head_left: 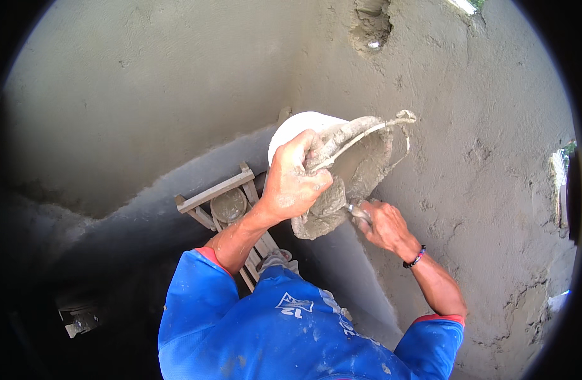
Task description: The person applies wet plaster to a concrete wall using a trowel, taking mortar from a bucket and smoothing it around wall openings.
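A white bucket (301, 124) coated with wet grey mortar is tilted in front of me, with its mouth toward me. My left hand (296, 179) is closed on its rim, fingers smeared with mortar. The thin bucket handle (360, 134) is caked in mortar too. On the right, my right hand (384, 225) grips a trowel (358, 211). Its blade sits in the mortar (329, 206) at the bucket's lower lip and is mostly covered, so its shape is hard to make out.
Below stands a narrow wooden bench (210, 194), with a round mortar-filled container (229, 206) beside its crosspiece. Plastered walls meet in a corner ahead. The right wall (481, 183) has a rough hole (373, 26) high up and an opening (562, 183) at the far right.
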A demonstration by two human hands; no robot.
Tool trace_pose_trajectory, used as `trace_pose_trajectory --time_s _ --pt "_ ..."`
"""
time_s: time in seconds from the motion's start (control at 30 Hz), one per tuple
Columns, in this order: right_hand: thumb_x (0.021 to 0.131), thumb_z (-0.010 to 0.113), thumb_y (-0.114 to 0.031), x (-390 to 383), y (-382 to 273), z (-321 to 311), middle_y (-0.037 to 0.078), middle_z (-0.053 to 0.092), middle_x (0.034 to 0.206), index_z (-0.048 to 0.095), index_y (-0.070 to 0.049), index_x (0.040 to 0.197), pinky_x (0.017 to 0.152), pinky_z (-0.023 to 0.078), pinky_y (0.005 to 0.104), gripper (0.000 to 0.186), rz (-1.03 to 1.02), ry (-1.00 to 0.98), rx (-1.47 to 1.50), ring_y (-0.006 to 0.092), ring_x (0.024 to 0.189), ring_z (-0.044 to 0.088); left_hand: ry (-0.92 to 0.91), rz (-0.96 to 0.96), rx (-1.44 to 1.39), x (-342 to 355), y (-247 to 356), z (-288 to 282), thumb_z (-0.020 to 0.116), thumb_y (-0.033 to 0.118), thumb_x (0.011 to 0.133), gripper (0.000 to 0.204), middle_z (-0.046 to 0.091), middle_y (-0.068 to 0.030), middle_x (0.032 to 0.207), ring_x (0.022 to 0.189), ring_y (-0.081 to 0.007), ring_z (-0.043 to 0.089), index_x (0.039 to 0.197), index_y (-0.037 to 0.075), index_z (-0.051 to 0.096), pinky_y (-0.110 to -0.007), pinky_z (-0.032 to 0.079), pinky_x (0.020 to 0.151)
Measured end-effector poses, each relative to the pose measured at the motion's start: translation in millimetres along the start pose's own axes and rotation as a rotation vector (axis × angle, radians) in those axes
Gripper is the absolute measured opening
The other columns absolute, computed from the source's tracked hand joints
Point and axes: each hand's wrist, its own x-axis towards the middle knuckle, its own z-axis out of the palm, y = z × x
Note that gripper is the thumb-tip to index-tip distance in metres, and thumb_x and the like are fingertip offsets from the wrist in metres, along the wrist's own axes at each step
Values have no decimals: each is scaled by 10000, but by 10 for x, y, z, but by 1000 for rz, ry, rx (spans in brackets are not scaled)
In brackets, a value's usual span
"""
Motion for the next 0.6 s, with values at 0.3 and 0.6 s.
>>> trace_pose_trajectory --time_s 0.3,0.6 --pt "779 650 -101 147 -69 432 235 641 859 615 9 950 689 498 429 207 11 117 394 427 778 617 98 63 156 47 -20 40 585 24 643 185 374 21 727 680 -72 331 752 44 437 -238 314 571" --pt "836 674 -134 339 -298 74 77 610 732 610 48 1067 613 476 304 301 81 371 555 122 668 576 347 19 -257 267 -224 -100 549 -80 698 179 458 43 736 648 -23 407 805 47 481 -196 346 573"
